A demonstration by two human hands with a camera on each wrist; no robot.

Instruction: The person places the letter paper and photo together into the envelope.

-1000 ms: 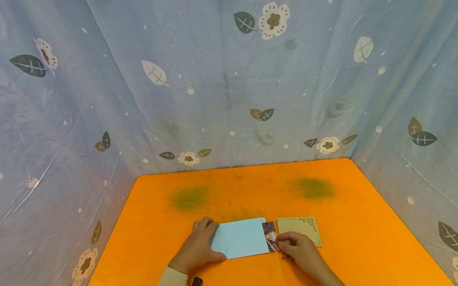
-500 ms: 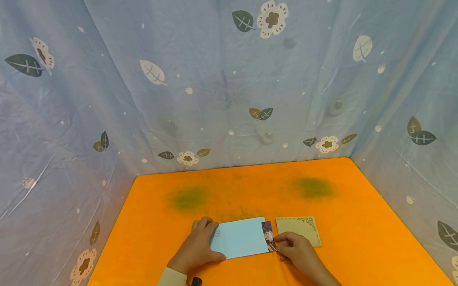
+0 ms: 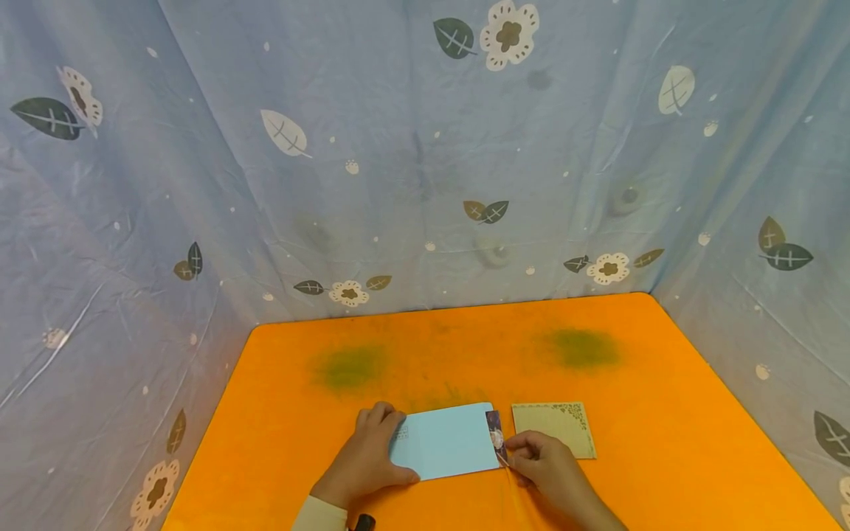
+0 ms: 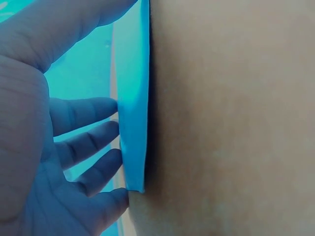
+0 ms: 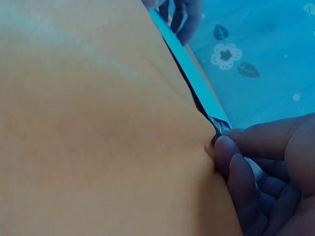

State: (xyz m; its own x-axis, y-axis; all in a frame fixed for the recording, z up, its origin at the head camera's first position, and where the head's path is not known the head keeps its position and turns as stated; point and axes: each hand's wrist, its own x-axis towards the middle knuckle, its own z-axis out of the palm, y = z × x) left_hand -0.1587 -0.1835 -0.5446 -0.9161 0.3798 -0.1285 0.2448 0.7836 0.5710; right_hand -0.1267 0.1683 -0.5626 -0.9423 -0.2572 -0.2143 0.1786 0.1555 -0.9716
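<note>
A light-blue envelope (image 3: pixel 446 442) lies flat near the table's front, its right end open. Out of that end sticks a narrow strip of a dark picture card (image 3: pixel 493 429); the rest of the card is hidden inside. My left hand (image 3: pixel 372 453) holds the envelope's left end, thumb at the near edge and fingers at the far side; in the left wrist view the fingertips touch the envelope (image 4: pixel 133 113). My right hand (image 3: pixel 547 466) pinches the card's outer edge between thumb and forefinger. The right wrist view has that hand (image 5: pixel 268 162) right at the envelope's mouth.
A beige card with a floral border (image 3: pixel 558 419) lies just right of the envelope, partly behind my right hand. The orange table (image 3: pixel 451 354) has two green smudges. Blue patterned curtains (image 3: pixel 398 184) enclose its back and sides. A small black object (image 3: pixel 364 523) shows by my left wrist.
The picture card has slid left, deeper into the envelope, so less of it shows. My right hand has moved left with it. The left hand and envelope stay almost in place.
</note>
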